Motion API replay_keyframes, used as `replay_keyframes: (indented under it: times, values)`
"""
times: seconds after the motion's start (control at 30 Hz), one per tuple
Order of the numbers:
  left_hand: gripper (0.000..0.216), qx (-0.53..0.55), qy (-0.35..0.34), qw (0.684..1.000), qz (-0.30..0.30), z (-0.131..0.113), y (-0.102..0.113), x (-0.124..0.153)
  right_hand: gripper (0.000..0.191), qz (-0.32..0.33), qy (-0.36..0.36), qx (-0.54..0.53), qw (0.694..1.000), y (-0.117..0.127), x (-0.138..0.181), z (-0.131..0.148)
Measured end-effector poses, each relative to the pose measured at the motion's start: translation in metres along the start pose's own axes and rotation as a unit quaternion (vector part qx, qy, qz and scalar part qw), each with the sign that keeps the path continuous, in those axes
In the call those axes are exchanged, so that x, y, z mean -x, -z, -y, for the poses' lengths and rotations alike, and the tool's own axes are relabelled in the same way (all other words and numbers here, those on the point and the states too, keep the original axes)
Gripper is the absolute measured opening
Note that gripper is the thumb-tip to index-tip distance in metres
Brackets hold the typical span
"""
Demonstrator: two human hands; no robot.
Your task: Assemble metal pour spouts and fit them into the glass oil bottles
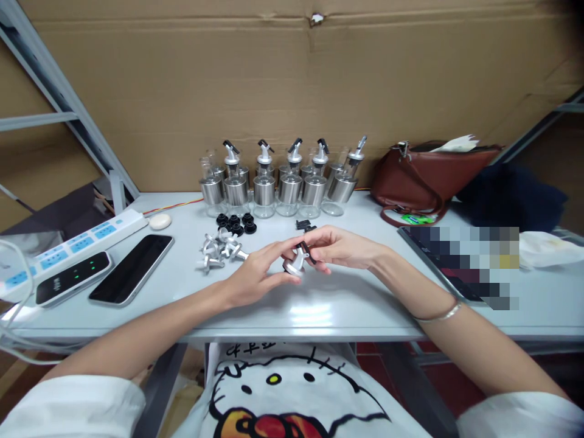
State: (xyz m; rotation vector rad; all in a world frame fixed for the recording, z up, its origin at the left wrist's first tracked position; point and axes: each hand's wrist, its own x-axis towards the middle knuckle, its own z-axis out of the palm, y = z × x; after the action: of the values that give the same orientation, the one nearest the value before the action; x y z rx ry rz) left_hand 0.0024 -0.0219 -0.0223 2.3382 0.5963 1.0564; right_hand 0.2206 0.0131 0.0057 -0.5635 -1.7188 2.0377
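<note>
Near the middle of the table, my left hand [255, 277] grips a silver pourer spout [296, 264] by its base, fingers on one side and thumb on the other. My right hand [347, 248] pinches a small black flip cap [306, 250] at the spout's tip; the exact contact is partly hidden by the fingers. Just left lie several loose silver spouts [221, 248] in a pile. Behind them sits a cluster of black stoppers [236, 224]. More black caps [303, 224] lie beyond my right fingers.
Glass-and-steel bottles [264, 190] stand at the back, several with pourers fitted. On the left are a phone [132, 271], a black-topped device [73, 278] and a power strip [82, 244]. A brown bag [410, 176] and a pixelated flat object [460, 261] lie right.
</note>
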Motion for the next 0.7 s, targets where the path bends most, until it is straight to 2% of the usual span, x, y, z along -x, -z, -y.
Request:
replay_keyframes:
  times: [0.13,0.27,0.4,0.57,0.7]
  values:
    - [0.055,0.0,-0.028,1.0,-0.001,-0.001,-0.001,-0.001,0.029,-0.04,0.032,0.06,0.997,0.002,-0.002,-0.002]
    - [0.056,0.011,-0.025,1.0,-0.007,-0.001,-0.001,-0.001,0.032,-0.034,0.051,0.092,0.994,-0.001,-0.003,0.0]
    - [0.057,0.039,0.01,0.999,-0.012,0.003,-0.003,0.001,0.03,-0.034,0.063,0.111,0.991,-0.005,-0.003,0.002]
    - [0.065,0.159,0.064,0.983,-0.061,0.006,-0.009,0.001,0.026,-0.079,0.083,0.147,0.982,-0.011,-0.006,-0.001]
    - [0.067,0.188,0.109,0.974,-0.07,0.003,-0.011,-0.001,0.031,-0.119,0.09,0.186,0.971,-0.014,-0.009,-0.005]
